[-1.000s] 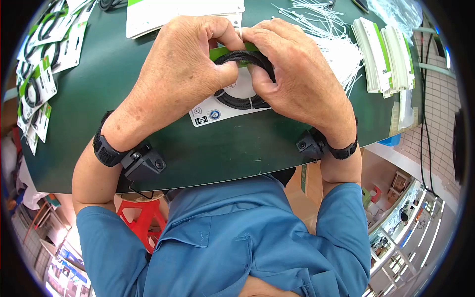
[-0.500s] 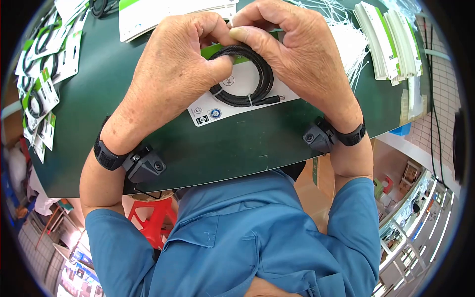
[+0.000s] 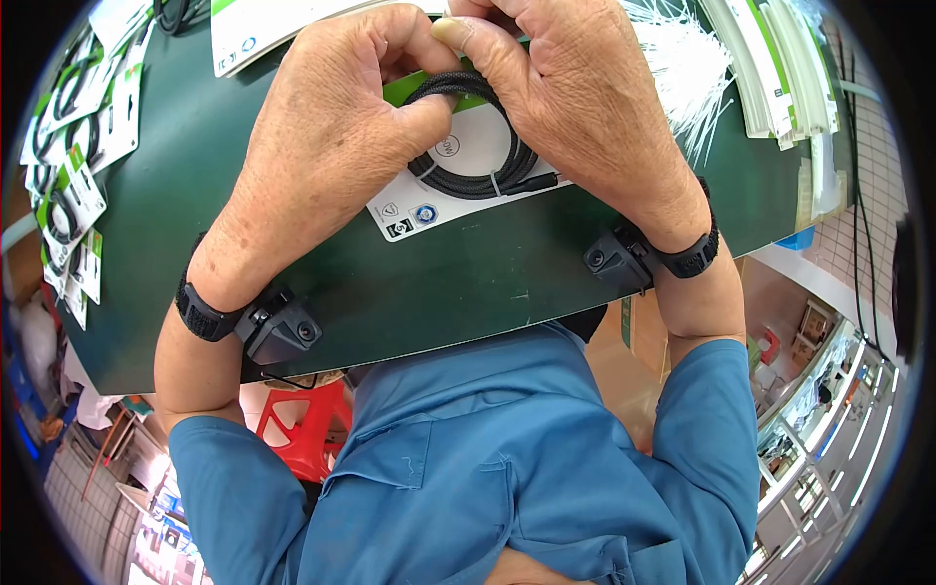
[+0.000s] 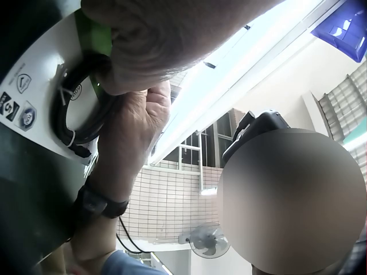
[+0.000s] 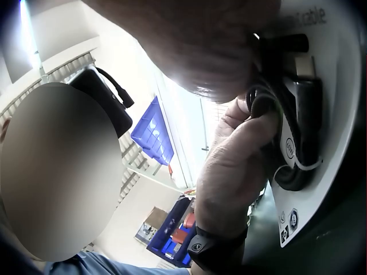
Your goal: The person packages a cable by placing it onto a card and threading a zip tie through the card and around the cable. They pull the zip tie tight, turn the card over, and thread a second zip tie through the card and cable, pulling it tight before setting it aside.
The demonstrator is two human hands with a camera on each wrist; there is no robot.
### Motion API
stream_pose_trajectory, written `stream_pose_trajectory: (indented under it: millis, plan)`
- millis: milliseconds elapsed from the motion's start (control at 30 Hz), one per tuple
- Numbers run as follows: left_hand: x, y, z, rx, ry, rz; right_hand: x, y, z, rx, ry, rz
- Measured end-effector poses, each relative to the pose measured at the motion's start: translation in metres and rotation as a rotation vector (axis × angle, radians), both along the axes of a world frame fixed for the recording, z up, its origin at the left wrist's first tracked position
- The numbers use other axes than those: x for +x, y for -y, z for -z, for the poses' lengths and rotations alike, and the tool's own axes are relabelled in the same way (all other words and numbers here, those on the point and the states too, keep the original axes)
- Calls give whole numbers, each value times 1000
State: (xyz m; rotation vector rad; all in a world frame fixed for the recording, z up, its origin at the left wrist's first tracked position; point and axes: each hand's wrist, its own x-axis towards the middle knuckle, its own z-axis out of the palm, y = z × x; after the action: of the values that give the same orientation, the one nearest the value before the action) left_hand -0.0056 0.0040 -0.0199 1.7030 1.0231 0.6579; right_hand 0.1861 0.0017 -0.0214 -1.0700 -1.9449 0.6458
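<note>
A black braided cable (image 3: 473, 185), coiled into a ring and bound with white cable ties, lies against a white and green packaging card (image 3: 448, 216) over the table's middle. My left hand (image 3: 331, 132) grips coil and card from the left, its thumb through the ring. At the card's top edge my right hand (image 3: 590, 122) brings thumb and forefinger together, pinching a thin white cable tie, mostly hidden now. A metal plug (image 5: 305, 66) on the cable's end shows in the right wrist view. In the left wrist view, a tie (image 4: 71, 137) circles the coil's lower side.
Packed cable cards (image 3: 73, 200) pile up at the table's left edge. Loose white cable ties (image 3: 682, 78) lie beyond my right hand, beside stacked cards (image 3: 780, 73). More cards (image 3: 263, 29) lie at the back. The green table's (image 3: 419, 312) front edge runs close to my body.
The right hand has shifted from the coil's right side up to the card's top edge, uncovering the coil's right side and plug end. The left hand keeps its hold.
</note>
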Motion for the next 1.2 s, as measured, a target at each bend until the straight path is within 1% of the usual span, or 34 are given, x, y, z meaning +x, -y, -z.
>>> stream_pose_trajectory:
  millis: [67,133,167,267,333,367,433,467,633,767,933,1067,1200]
  plan:
    - [0,0,2,-16,30,-1,0,0,1,119,81,8]
    - [-2,0,2,49,-11,39,-1,0,1,115,89,14]
    - [-2,0,3,46,-10,34,-1,1,1,113,97,24]
    - [-1,1,4,-27,34,38,-2,0,2,164,119,39]
    - [-2,0,3,-34,-7,79,-3,1,1,167,126,44]
    - [-1,1,-2,-37,-5,75,-3,1,0,171,131,56]
    - [3,4,-17,-155,92,75,-5,1,1,162,115,56]
    - [3,5,-16,-157,94,74,-5,1,2,153,98,60]
    - [6,7,-15,-146,67,65,-6,-1,1,177,117,54]
    - [1,4,8,-101,79,68,-6,0,1,176,115,54]
    - [1,4,10,-25,63,87,-6,-1,1,178,116,58]
    - [0,4,9,-54,66,95,-6,-1,2,144,77,61]
    - [0,5,12,-14,56,76,-6,1,0,108,67,63]
